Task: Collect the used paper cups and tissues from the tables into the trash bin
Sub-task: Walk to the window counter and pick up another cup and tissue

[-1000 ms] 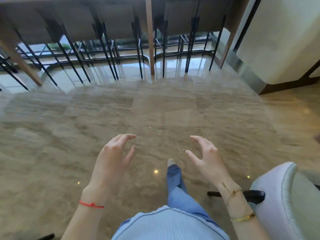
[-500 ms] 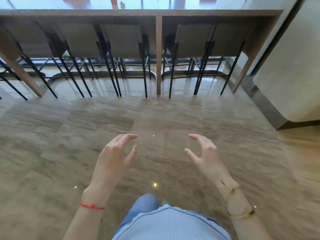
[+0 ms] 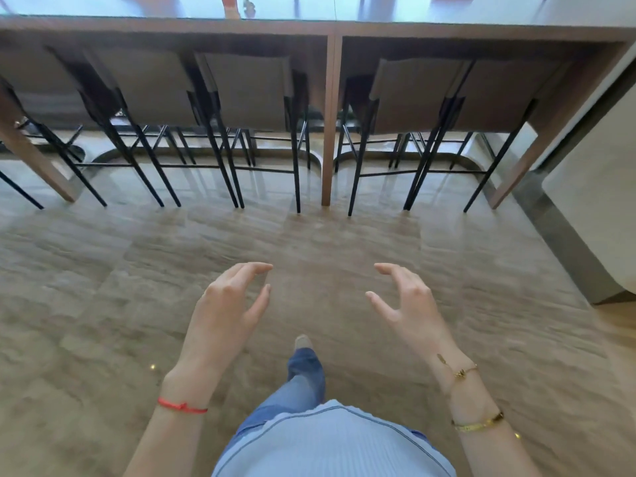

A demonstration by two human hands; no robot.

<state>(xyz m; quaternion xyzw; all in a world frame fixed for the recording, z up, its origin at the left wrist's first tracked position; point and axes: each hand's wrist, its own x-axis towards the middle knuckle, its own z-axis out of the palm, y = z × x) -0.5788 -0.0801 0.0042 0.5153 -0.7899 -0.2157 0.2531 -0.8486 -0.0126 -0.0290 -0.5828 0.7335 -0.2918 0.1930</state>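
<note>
Paper cups and tissues, the things to be collected, cannot be picked out with any certainty: only a small orange-and-white shape (image 3: pixel 230 5) and a tiny dark item (image 3: pixel 247 4) show at the far edge of the glossy table top (image 3: pixel 447 15), cut by the frame and too small to identify. No trash bin is in view. Judgement on handling: empty paper cups should be light and easily crushed, best taken around the upper wall just below the rim with gentle pressure, kept upright in case of dregs; tissues are soft and limp, to be pinched or bunched in the palm, and several could be stacked into a cup. Left hand (image 3: pixel 223 311), red string at the wrist, is held out over the floor, fingers (image 3: pixel 247 271) curled and spread from the thumb, holding nothing. Right hand (image 3: pixel 409 304), gold bracelets at the wrist, mirrors it, fingers apart and empty. Both hands are well short of the table. Between hands and table: polished stone-look floor (image 3: pixel 103 287), one foot (image 3: pixel 303 342) forward in blue jeans. Grey-seated stools (image 3: pixel 247 87) on thin black legs are tucked under the wooden table frame, either side of a central wooden post (image 3: pixel 329 132). A pale curved wall (image 3: pixel 592 208) stands at right. No brand, label or writing is legible anywhere.
</note>
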